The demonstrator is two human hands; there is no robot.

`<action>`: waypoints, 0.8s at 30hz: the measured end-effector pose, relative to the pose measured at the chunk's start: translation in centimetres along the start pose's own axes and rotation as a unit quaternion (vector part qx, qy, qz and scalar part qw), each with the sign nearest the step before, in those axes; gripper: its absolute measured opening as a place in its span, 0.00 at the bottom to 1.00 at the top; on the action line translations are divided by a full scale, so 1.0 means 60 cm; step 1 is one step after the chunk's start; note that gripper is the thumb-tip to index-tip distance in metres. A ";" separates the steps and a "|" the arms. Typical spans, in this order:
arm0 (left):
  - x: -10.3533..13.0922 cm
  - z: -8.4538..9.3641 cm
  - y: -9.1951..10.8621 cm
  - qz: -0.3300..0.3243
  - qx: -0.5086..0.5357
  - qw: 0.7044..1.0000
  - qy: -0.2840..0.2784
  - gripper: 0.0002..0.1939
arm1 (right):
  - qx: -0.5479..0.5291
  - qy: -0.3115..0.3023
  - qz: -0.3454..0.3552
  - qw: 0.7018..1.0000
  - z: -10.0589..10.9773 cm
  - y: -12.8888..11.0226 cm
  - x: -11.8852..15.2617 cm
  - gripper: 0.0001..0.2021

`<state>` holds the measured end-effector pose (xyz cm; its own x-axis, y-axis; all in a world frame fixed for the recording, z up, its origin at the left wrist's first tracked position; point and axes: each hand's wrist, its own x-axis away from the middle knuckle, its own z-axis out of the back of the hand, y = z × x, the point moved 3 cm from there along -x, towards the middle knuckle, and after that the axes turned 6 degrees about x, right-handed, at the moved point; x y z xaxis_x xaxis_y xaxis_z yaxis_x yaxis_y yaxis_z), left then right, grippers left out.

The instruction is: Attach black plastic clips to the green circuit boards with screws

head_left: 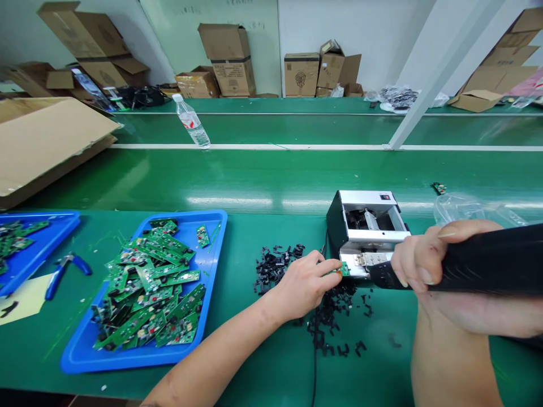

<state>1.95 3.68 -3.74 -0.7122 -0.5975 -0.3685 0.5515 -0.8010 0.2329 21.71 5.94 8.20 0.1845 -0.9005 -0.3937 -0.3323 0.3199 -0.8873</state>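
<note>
My left hand [307,282] pinches a small green circuit board [344,269] at the front left of a silver and black machine [368,198]. In my right hand [424,257] is a thick black tool [487,260], its narrow end pointing left at the machine's front ledge. Small black plastic parts [275,265] lie in a pile beside and below my left hand. Many green boards [161,282] fill a blue tray [223,243] to the left. Part of the board is hidden by my left fingers.
Pliers [63,274] with blue handles lie near yellow paper [29,299] and a second blue tray [70,226]. A large cardboard box [51,141] stands at the left. A bottle [193,124] stands farther back. A black cable [315,362] runs to the front edge.
</note>
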 end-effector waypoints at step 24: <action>-0.002 0.005 0.002 0.003 -0.006 1.000 -0.015 0.13 | 0.003 -0.007 0.061 0.998 -0.045 0.007 -0.018 0.33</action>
<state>1.96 3.64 -3.39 -0.7210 -0.6038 -0.3400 0.5615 -0.7966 0.2239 18.85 6.23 8.86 0.1554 -0.8509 -0.5018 -0.3468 0.4287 -0.8343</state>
